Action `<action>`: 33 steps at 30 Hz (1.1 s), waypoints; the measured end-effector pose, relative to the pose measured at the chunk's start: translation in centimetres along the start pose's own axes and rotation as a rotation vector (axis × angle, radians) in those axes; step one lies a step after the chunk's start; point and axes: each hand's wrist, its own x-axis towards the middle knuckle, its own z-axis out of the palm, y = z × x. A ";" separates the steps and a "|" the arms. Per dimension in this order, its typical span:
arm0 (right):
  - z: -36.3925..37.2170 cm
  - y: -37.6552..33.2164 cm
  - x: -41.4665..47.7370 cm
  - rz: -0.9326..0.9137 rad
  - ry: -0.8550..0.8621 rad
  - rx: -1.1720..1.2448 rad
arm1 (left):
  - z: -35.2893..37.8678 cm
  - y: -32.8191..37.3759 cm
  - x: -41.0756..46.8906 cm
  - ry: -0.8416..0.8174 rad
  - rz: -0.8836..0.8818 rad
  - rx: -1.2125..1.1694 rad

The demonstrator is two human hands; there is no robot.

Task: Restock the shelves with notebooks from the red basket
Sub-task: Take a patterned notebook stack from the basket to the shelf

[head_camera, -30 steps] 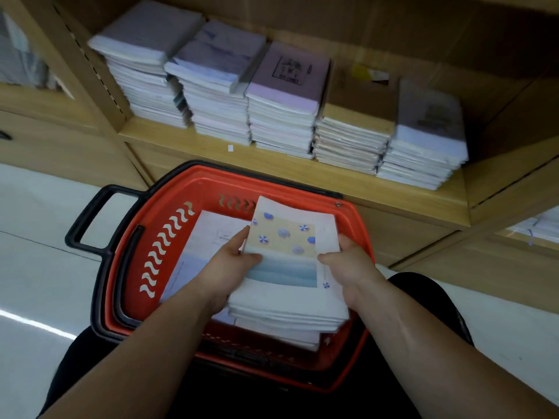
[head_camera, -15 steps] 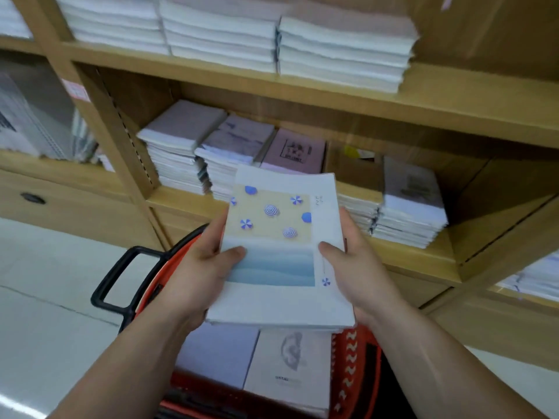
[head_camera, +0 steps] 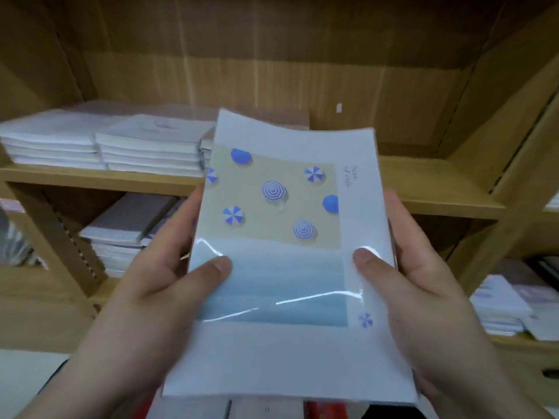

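Now the stack of notebooks is riding high in the centre of the frame, level with the upper shelf, whereas a second ago it was only just coming up out of the red basket and half a second ago it was hanging in front of the lower shelf. The left hand is clamping the stack's left edge, thumb pressing on the glossy beach-umbrella cover and fingers curling underneath; the right hand is doing the same on the right edge. Both hands are closing firmly on the stack, and the wrapped top cover is bowing slightly between them.

The basket is now showing only as a red sliver at the bottom edge, beneath the stack. In the upper left of the frame, white piles are already sitting on the upper shelf, while the stretch of board to the right of centre is lying bare. Judging by the lift, the person is probably heading for that open spot, so the placing step is about to begin; the stack is not yet touching any shelf.
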 end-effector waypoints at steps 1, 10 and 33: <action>-0.6 -0.9 0.4 -0.024 0.020 0.004 | 0.9 0.5 0.9 0.016 0.009 0.019; -8.9 -2.9 9.4 -0.008 0.291 -0.076 | 7.9 0.2 13.7 -0.067 -0.044 0.126; -13.5 0.1 21.4 0.290 0.255 -0.276 | 7.7 -2.4 21.1 -0.103 0.181 1.615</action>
